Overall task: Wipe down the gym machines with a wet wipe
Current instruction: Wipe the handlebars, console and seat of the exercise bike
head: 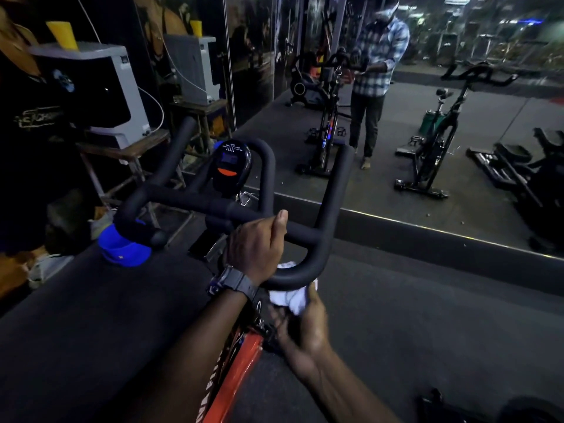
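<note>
Head view: I am seeing left hand (256, 248) gripping the black padded handlebar (305, 233); right hand (305, 325) is clutching the crumpled white wet wipe (290, 296) against its curved end.

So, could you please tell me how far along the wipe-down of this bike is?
Nothing visibly shows finished areas. In hand: the left hand grips the handlebar while the right hand holds the white wipe against its near curve. Seemingly left: the console, the orange frame, and the other bike in the mirror.

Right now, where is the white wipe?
In the head view the white wipe is low and centre-right, held by the right hand against the underside of the handlebar curve, just right of the left hand.
</note>
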Demonstrator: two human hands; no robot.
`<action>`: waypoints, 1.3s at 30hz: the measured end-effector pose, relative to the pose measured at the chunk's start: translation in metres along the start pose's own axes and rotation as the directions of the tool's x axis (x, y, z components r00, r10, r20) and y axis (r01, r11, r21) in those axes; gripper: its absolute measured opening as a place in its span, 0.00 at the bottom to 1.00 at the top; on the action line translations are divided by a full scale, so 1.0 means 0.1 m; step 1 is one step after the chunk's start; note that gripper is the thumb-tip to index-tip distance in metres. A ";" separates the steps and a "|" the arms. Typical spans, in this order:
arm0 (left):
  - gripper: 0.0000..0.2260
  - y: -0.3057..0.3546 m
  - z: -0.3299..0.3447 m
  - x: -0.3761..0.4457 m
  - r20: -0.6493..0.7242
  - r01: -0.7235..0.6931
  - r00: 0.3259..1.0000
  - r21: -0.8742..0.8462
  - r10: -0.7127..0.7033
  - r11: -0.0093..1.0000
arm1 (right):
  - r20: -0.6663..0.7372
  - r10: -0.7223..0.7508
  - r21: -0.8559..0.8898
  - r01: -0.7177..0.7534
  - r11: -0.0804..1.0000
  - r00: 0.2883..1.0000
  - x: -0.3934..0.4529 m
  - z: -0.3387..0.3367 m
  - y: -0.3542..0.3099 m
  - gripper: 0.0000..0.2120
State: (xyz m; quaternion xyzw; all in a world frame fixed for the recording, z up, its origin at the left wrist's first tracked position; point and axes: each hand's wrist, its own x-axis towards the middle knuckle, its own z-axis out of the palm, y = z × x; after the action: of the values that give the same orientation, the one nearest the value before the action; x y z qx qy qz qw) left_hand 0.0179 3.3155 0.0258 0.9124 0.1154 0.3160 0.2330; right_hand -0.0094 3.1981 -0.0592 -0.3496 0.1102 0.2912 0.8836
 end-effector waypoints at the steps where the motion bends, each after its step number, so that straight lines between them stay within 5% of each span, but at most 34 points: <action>1: 0.29 -0.01 -0.01 0.00 0.000 0.005 1.000 -0.030 -0.005 1.000 | 0.035 0.093 0.098 -0.096 0.991 0.995 -0.06 0.02 0.06 0.25; 5: 0.31 -0.02 0.00 0.02 0.020 0.048 0.999 -0.095 -0.047 0.994 | 0.123 0.232 0.217 -0.255 0.942 0.965 -0.08 0.18 0.24 0.19; 10: 0.32 -0.03 -0.01 0.03 0.097 0.104 0.991 -0.090 -0.095 0.990 | 0.294 0.248 0.060 -0.277 0.959 0.923 0.09 0.56 0.37 0.24; 13: 0.31 -0.05 -0.01 0.02 0.116 0.097 0.989 -0.058 -0.090 0.994 | 0.332 0.253 0.117 -0.306 0.945 0.908 0.14 0.55 0.37 0.24; 21: 0.29 0.00 -0.03 0.02 0.118 0.053 0.991 0.082 -0.062 0.995 | 0.073 0.090 0.314 -0.109 0.943 0.993 0.06 -0.02 -0.28 0.21; 29: 0.32 0.00 0.00 -0.01 0.089 -0.057 0.995 0.163 0.043 0.985 | -0.179 0.094 0.229 -0.052 0.972 0.979 0.51 0.14 -0.98 0.18; 33: 0.28 -0.02 0.01 -0.02 0.048 -0.079 0.996 0.177 0.071 0.981 | -0.173 0.073 0.026 -0.070 0.997 0.982 0.84 0.30 -1.37 0.20; 39: 0.21 -0.05 0.08 -0.02 0.009 -0.091 0.996 0.200 0.091 0.976 | 0.080 -0.022 -0.024 0.024 0.999 0.997 0.94 0.26 -1.42 0.28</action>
State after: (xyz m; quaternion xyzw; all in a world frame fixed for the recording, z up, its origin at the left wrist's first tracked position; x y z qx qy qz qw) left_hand 0.0218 3.3163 0.0167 0.9355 0.1050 0.3133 0.1252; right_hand 0.1503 3.1739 0.0012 -0.3498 0.0674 0.2962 0.8862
